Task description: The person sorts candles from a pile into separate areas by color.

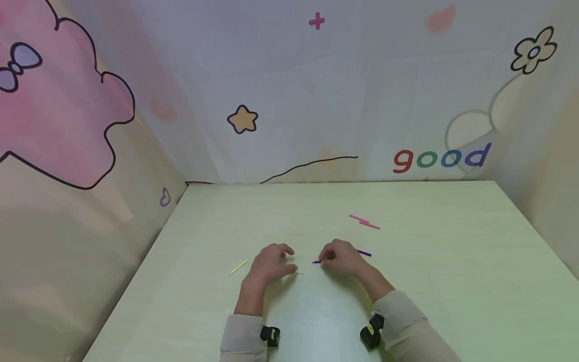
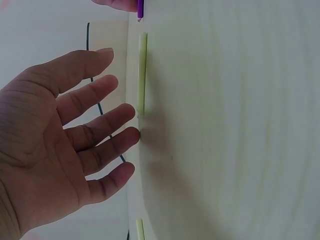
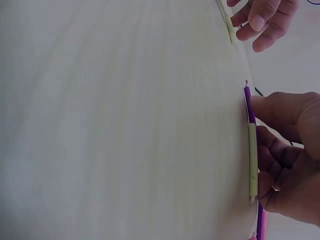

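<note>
My right hand (image 1: 341, 257) pinches a slim purple candle (image 3: 250, 104) low over the table, its wick end pointing left. A pale yellow candle (image 3: 253, 160) lies along these curled fingers in the right wrist view; the hand hides it from the head camera. My left hand (image 1: 270, 264) hovers at the table with its fingers loosely spread and holds nothing. Close by its fingertips is another pale yellow candle (image 2: 142, 75), mostly covered by the thumb in the head view. One more yellow candle (image 1: 238, 267) lies left of the left hand.
Two pink candles (image 1: 364, 221) lie side by side farther back on the pale table (image 1: 434, 281). Just beyond the right wrist lies a second purple candle (image 1: 364, 253). A printed cloth (image 1: 289, 90) stands along the table's back edge and sides.
</note>
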`<state>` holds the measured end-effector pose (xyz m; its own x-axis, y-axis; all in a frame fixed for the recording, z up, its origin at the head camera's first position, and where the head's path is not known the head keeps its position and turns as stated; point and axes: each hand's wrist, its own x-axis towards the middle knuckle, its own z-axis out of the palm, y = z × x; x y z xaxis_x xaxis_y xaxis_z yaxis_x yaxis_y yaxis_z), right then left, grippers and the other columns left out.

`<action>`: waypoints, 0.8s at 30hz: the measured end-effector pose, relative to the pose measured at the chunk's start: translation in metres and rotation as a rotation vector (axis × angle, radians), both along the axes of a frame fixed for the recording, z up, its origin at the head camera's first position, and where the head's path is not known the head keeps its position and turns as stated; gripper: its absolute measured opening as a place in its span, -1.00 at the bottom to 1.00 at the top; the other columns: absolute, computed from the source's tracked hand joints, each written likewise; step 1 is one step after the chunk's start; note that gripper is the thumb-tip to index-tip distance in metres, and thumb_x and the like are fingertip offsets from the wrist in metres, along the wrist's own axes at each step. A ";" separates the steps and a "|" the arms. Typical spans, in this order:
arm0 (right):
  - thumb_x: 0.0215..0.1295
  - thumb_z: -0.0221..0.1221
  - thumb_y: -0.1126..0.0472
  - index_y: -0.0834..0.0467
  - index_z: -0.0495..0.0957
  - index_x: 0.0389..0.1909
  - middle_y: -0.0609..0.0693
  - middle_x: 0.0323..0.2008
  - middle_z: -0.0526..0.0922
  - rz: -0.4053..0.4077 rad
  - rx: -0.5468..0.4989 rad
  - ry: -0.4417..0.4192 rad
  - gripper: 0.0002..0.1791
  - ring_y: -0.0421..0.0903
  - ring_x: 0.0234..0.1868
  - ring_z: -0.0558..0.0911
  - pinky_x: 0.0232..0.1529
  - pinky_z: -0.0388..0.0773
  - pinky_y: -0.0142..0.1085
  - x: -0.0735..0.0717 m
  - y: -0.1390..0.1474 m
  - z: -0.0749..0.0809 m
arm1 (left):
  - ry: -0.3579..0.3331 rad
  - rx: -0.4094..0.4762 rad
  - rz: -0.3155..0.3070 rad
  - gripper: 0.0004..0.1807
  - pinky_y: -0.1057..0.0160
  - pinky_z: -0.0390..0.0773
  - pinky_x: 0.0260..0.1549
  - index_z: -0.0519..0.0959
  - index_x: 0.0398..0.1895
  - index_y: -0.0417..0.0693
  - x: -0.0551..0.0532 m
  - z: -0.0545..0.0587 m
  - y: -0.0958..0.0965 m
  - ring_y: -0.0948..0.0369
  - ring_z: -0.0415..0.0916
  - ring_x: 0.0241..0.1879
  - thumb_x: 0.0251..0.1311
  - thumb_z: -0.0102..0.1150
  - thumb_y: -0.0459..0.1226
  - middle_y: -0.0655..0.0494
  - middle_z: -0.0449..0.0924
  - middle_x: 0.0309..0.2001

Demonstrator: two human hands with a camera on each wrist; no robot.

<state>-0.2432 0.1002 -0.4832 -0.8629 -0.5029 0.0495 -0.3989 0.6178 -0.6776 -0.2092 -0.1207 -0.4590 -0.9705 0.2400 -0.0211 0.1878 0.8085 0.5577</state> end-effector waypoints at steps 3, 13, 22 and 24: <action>0.01 0.27 0.40 0.18 0.63 -0.46 -0.17 -0.58 0.52 0.006 0.015 0.018 -0.93 -0.19 -0.43 0.41 -0.32 0.38 -0.29 -0.001 -0.002 0.000 | 0.007 0.002 0.002 -0.65 0.06 0.46 -0.24 0.60 -0.14 -0.05 0.000 0.000 -0.001 0.03 0.50 -0.17 -0.04 0.32 -0.16 -0.04 0.57 -0.19; 0.03 0.22 0.44 0.19 0.60 -0.49 -0.14 -0.57 0.51 -0.001 0.028 -0.009 -0.91 -0.19 -0.46 0.41 -0.35 0.39 -0.30 0.000 -0.004 0.000 | 0.004 0.003 0.010 -0.66 0.07 0.46 -0.26 0.61 -0.15 -0.06 0.002 0.000 -0.001 0.04 0.49 -0.19 -0.05 0.34 -0.18 -0.03 0.56 -0.21; 0.07 0.18 0.45 0.16 0.60 -0.48 -0.14 -0.54 0.49 -0.030 0.043 -0.007 -0.87 -0.16 -0.44 0.40 -0.29 0.39 -0.27 0.005 -0.006 0.009 | 0.026 0.014 -0.001 -0.65 0.05 0.45 -0.31 0.60 -0.12 -0.03 0.007 0.008 -0.003 0.03 0.49 -0.21 -0.02 0.32 -0.15 -0.07 0.54 -0.18; 0.07 0.16 0.46 0.17 0.60 -0.48 -0.13 -0.53 0.49 -0.033 0.032 -0.005 -0.86 -0.15 -0.43 0.40 -0.29 0.39 -0.26 0.006 -0.007 0.012 | 0.037 0.011 -0.003 -0.65 0.05 0.45 -0.32 0.60 -0.12 -0.03 0.007 0.011 -0.003 0.02 0.49 -0.22 -0.01 0.31 -0.15 -0.07 0.54 -0.18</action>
